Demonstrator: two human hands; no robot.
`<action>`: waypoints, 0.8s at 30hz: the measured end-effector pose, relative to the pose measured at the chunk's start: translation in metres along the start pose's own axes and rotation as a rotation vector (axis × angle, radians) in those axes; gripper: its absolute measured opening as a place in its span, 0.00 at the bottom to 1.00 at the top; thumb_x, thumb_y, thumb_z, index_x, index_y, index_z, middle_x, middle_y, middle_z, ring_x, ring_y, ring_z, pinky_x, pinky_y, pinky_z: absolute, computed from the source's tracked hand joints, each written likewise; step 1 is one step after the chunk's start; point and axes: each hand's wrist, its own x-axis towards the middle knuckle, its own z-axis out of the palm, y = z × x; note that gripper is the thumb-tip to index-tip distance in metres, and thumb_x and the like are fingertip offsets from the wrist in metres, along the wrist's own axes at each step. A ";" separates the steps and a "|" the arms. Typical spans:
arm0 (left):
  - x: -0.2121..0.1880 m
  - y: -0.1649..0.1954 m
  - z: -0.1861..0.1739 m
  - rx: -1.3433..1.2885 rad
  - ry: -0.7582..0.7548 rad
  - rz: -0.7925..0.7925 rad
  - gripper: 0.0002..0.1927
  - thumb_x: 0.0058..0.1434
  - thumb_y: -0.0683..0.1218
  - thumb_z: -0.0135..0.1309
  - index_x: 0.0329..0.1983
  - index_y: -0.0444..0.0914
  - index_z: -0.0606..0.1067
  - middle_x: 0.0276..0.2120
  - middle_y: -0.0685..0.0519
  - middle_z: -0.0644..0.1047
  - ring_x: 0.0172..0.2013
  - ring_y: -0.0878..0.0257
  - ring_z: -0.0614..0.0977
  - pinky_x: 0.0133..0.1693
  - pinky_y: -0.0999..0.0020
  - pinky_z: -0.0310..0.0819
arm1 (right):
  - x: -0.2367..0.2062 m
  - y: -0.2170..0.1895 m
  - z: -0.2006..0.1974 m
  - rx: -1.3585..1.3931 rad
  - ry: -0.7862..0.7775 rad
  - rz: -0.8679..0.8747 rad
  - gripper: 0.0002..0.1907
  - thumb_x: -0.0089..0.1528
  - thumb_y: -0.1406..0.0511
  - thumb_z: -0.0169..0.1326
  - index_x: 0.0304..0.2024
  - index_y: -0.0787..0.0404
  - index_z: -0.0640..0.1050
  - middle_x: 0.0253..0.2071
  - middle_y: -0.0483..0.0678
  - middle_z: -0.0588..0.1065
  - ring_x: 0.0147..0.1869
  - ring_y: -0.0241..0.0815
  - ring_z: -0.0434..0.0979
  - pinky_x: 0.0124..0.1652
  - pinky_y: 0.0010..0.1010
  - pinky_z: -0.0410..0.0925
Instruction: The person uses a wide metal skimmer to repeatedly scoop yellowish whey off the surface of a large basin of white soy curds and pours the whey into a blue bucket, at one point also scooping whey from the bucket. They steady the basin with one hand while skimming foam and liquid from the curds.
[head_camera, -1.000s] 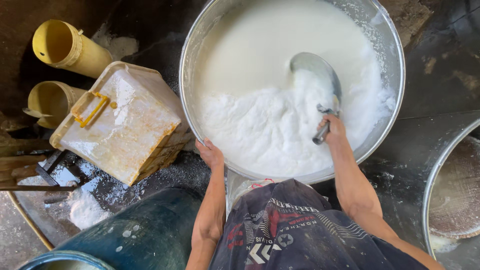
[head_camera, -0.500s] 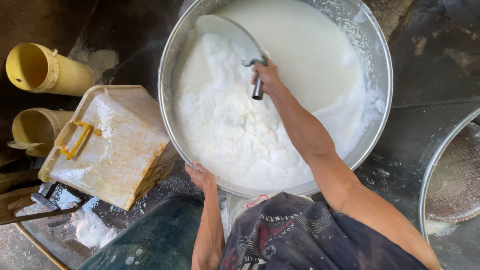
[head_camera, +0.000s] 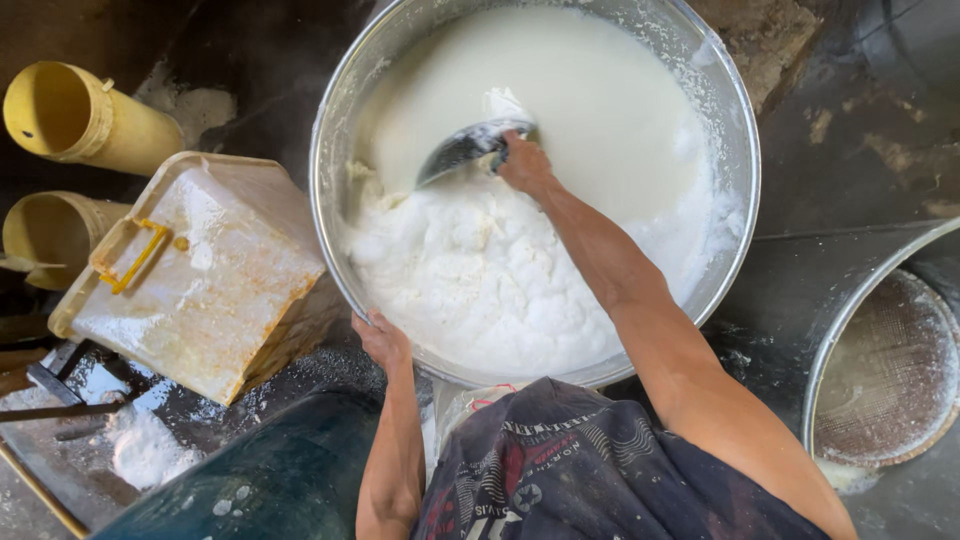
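Note:
A big round metal basin holds white milky liquid with a mass of white foam heaped on its near side. My right hand reaches across the basin and grips the handle of a metal ladle, whose bowl lies at the foam's far edge, left of the hand. My left hand grips the basin's near rim at the lower left.
A pale plastic jerrycan with a yellow handle lies on its side left of the basin. Two yellow tubes lie at the far left. A second metal tub with a sieve inside stands at right. A dark green barrel is below.
My right hand swept the ladle from the basin's right side across to the far left, then down to the middle at the foam's edge. The left hand stayed on the rim.

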 end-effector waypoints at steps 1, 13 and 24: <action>-0.001 0.001 -0.002 0.010 0.004 -0.009 0.25 0.73 0.51 0.42 0.71 0.37 0.60 0.49 0.32 0.78 0.47 0.36 0.81 0.48 0.47 0.74 | -0.008 0.009 -0.003 -0.023 0.013 0.003 0.34 0.56 0.62 0.59 0.66 0.53 0.68 0.52 0.61 0.77 0.57 0.64 0.78 0.55 0.53 0.70; -0.011 0.001 -0.021 -0.062 0.006 -0.016 0.24 0.73 0.51 0.43 0.70 0.41 0.62 0.47 0.33 0.79 0.47 0.37 0.82 0.48 0.47 0.75 | -0.121 0.142 -0.029 -0.046 0.410 0.002 0.30 0.55 0.61 0.62 0.59 0.60 0.70 0.51 0.63 0.77 0.55 0.67 0.76 0.54 0.54 0.67; -0.004 -0.019 -0.017 -0.121 0.031 0.040 0.23 0.73 0.50 0.43 0.68 0.38 0.63 0.47 0.32 0.79 0.47 0.35 0.81 0.47 0.46 0.74 | -0.259 0.233 -0.013 0.928 0.431 0.491 0.26 0.58 0.74 0.55 0.60 0.62 0.70 0.31 0.50 0.72 0.21 0.41 0.70 0.19 0.37 0.66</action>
